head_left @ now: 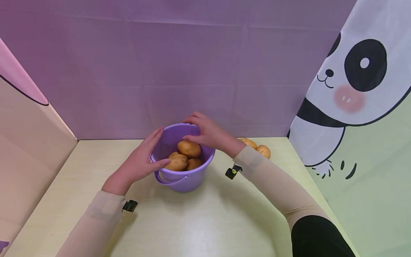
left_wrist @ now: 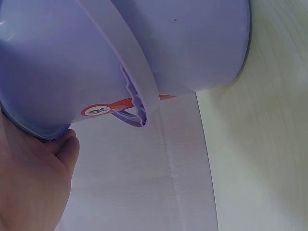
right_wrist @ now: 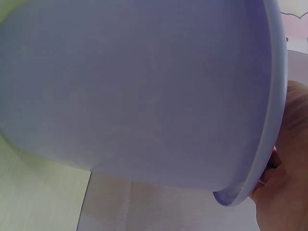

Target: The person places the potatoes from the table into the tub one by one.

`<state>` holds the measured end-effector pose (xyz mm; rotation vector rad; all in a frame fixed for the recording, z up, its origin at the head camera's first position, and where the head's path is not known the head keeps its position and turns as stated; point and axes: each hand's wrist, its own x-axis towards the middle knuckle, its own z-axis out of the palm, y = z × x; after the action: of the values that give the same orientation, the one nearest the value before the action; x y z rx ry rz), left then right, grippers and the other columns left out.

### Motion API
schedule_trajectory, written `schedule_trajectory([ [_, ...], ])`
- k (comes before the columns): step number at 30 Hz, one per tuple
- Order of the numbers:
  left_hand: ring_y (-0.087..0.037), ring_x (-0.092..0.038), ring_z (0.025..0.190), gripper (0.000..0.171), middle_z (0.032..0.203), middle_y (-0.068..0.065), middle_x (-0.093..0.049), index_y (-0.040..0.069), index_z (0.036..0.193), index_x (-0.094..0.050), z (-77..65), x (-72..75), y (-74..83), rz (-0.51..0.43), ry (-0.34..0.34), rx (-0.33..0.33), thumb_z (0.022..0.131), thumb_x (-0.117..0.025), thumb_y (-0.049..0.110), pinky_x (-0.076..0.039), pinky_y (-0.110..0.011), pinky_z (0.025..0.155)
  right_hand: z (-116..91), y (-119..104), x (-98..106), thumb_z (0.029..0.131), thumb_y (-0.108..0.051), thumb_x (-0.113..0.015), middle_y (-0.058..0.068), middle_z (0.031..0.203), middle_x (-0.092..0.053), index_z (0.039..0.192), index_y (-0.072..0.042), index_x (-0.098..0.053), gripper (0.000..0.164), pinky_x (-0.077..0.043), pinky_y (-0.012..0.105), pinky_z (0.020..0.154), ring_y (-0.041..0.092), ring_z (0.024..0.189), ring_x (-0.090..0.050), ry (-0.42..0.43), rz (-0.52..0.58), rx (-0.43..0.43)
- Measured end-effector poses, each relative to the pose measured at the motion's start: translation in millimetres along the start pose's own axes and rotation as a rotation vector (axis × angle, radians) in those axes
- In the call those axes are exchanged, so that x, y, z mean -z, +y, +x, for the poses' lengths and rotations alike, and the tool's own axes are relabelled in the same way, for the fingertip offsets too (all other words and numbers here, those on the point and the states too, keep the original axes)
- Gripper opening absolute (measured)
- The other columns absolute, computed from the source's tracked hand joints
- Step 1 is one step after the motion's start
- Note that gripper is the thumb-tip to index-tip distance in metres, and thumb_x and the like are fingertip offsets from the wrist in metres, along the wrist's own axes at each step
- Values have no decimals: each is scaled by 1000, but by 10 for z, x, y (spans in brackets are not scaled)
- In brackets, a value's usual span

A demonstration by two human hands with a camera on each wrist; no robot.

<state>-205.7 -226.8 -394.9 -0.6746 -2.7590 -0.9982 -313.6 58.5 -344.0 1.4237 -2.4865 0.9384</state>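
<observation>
A purple bucket (head_left: 185, 184) stands upright on the table with several potatoes (head_left: 189, 149) inside. At its left rim is my left hand (head_left: 136, 164), fingers extended along the outside and thumb reaching over the opening near a potato. In the left wrist view, this hand (left_wrist: 33, 178) lies close against the rim. My right hand (head_left: 210, 132) spreads over the back right of the opening, with a gap between thumb and fingers and nothing visible in it. The right wrist view shows the hand (right_wrist: 288, 168) beside the rim, its fingertips partly hidden.
More potatoes (head_left: 263, 151) lie on the table (head_left: 192, 228) behind my right forearm, partly hidden by it. A purple backdrop (head_left: 192, 71) rises at the table's back edge. A panda-printed panel (head_left: 363, 117) borders the right side. The bucket's handle (head_left: 170, 182) hangs down in front.
</observation>
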Motion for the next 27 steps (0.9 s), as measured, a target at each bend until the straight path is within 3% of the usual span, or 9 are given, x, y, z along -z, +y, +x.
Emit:
schedule_trajectory([
  [9,-45,-21,167,105,184,-17,-16,2,176,-22,2,-7,5,14,4,3,99,-79,45,-26,-70,129,-69,44,7,99,-22,-85,18,132,-67,136,2,-73,46,-51,38,112,35,125,-64,47,41,17],
  [17,-45,-21,167,105,183,-19,-17,0,175,-23,10,-2,-10,23,10,-2,99,-80,44,-25,-69,130,-222,120,80,100,-14,-84,21,130,-66,135,4,-71,41,-53,54,112,42,125,-65,108,107,28],
  [24,-45,-20,167,106,183,-18,-17,1,175,-22,-5,-3,-4,13,8,0,98,-80,43,-25,-71,129,-390,223,187,101,-14,-83,14,132,-67,135,-1,-72,38,-53,47,108,31,124,-63,148,79,-51],
  [27,-45,-20,167,105,183,-19,-17,1,175,-22,-5,-4,-6,16,12,-3,98,-80,43,-25,-70,130,-479,274,232,102,-14,-81,15,134,-67,135,-2,-72,36,-53,49,108,30,125,-63,160,94,-95],
])
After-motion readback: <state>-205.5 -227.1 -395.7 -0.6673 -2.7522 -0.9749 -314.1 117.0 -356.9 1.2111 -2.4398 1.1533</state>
